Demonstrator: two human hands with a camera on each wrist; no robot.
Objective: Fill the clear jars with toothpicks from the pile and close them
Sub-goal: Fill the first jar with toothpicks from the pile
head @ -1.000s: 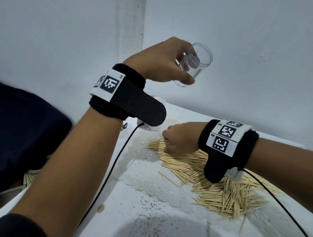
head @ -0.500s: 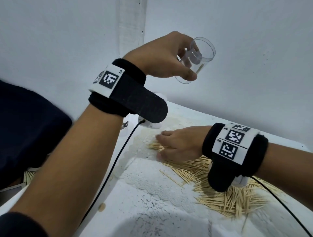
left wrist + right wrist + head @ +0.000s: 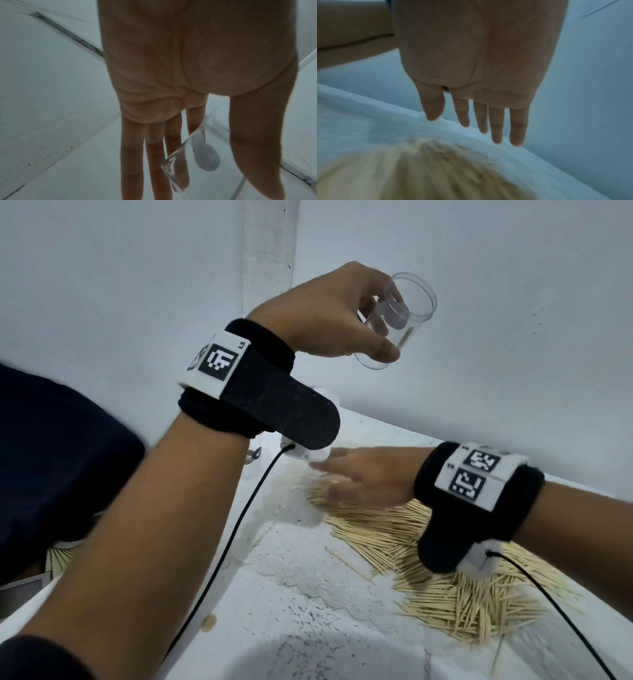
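My left hand (image 3: pixel 342 316) holds a clear jar (image 3: pixel 399 320) up in the air in front of the wall, mouth tilted to the upper right, thumb below and fingers around its side. In the left wrist view the jar (image 3: pixel 188 159) sits between the fingers and thumb. A toothpick or two show inside it. Lower down, my right hand (image 3: pixel 356 477) is blurred, fingers stretched flat over the far left end of the toothpick pile (image 3: pixel 445 577). The right wrist view shows the fingers (image 3: pixel 496 121) straight, holding nothing, above the blurred pile (image 3: pixel 419 169).
The pile lies on a white table (image 3: pixel 308 628) with a lace mat (image 3: pixel 308 577). White walls meet in a corner behind. More toothpicks (image 3: pixel 58 556) lie at the far left beside a dark sleeve. Black cables run from both wrist bands.
My right hand has opened from a curled grip on the pile to flat straight fingers and slid left. The left hand with the jar rose slightly.
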